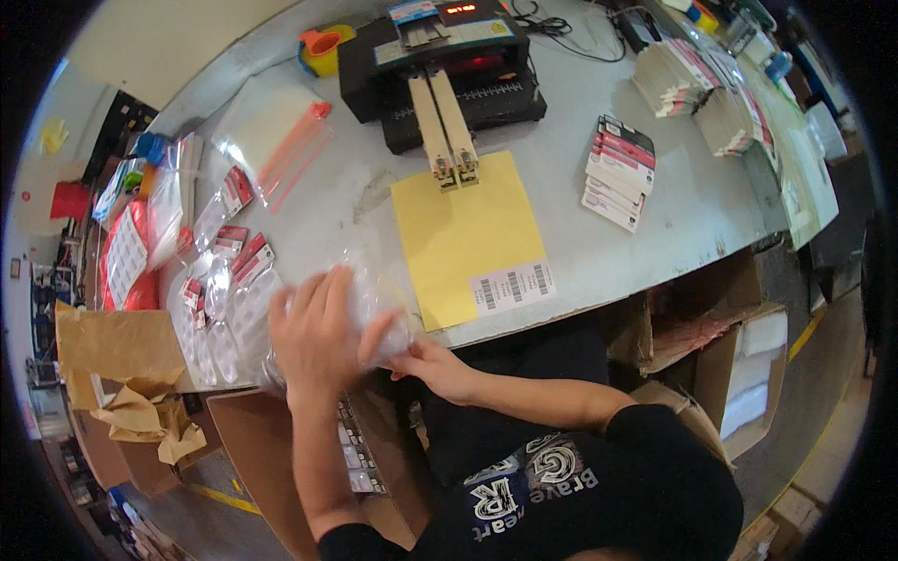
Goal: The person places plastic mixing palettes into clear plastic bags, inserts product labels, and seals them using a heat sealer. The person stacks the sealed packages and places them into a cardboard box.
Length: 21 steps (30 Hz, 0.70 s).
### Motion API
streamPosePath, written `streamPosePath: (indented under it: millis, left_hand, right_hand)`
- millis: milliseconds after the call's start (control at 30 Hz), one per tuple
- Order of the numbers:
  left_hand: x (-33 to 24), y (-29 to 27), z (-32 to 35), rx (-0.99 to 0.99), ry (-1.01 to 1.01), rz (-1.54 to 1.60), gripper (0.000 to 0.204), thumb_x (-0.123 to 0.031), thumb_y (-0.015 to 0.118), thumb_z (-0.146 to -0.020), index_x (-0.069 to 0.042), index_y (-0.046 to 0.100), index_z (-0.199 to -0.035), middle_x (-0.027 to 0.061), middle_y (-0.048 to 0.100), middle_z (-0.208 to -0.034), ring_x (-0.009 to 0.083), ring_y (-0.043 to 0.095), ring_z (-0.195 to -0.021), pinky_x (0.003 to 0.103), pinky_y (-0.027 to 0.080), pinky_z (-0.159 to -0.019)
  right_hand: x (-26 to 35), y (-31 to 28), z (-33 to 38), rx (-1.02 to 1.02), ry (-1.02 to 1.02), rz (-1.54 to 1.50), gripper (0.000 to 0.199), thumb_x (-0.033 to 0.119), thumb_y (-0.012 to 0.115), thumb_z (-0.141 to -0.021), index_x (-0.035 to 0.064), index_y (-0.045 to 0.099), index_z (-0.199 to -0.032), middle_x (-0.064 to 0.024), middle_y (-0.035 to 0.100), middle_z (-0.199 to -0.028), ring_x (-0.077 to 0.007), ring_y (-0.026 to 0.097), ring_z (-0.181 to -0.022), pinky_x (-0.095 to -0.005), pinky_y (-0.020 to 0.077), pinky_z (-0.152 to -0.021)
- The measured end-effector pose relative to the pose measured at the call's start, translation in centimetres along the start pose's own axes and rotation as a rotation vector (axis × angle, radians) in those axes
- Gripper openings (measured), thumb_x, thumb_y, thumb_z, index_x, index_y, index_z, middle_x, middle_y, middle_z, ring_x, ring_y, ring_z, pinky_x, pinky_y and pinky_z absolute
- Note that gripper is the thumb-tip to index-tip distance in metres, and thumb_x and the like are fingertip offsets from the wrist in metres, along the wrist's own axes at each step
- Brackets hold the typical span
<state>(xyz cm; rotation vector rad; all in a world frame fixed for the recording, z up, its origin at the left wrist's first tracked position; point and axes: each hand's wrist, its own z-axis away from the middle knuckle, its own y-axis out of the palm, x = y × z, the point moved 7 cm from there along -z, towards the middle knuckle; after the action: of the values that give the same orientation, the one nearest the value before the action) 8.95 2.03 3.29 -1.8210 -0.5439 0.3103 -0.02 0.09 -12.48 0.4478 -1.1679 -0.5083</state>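
At the table's front edge, my left hand (323, 327) lies over a piece of clear plastic packaging (376, 297), its fingers bent over it and its thumb reaching right. Motion smears this hand a little. My right hand (438, 370) is closed, with its fingertips at the lower right of the same plastic; what exactly they pinch is partly hidden. Left of my left hand lie clear plastic packs (229, 313), some with red and white cards (251, 260). A yellow sheet (463, 234) is right of the plastic, with a white barcode label sheet (513, 286) on its near edge.
A black machine (444, 70) with two pale rails stands at the back. Fanned cards (619, 173) lie at right, card stacks (669, 79) behind them. Clear bags (271, 140) and an orange tape roll (325, 45) are at left. Cardboard boxes (122, 327) stand below the table.
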Motion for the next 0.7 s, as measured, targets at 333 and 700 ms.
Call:
streamPosePath:
  millis: [333, 700]
  left_hand:
    - [-0.8, 3.2, 4.9, -0.476, -0.182, 0.715, 0.009, -0.011, 0.07, -0.079, -0.005, 0.064, -0.08, 0.0127, 0.065, -0.074, 0.028, 0.064, -0.07, 0.036, 0.049, -0.062]
    - [-13.2, 16.5, 11.6, 0.054, -1.243, 1.851, 0.021, -0.016, 0.061, -0.091, 0.001, 0.061, -0.103, 0.0057, 0.066, -0.092, 0.0089, 0.062, -0.08, 0.023, 0.047, -0.065]
  right_hand:
    - [10.9, -12.0, 5.8, -0.581, -0.585, 1.603, 0.046, 0.003, 0.057, -0.082, 0.0057, 0.049, -0.127, -0.0114, 0.055, -0.127, -0.0258, 0.057, -0.107, -0.0386, 0.0375, -0.09]
    - [9.5, -9.7, 8.4, -0.407, -0.465, 1.722, 0.032, 0.012, 0.064, -0.081, 0.0096, 0.06, -0.113, -0.0002, 0.062, -0.093, -0.0176, 0.058, -0.085, -0.0378, 0.0317, -0.088]
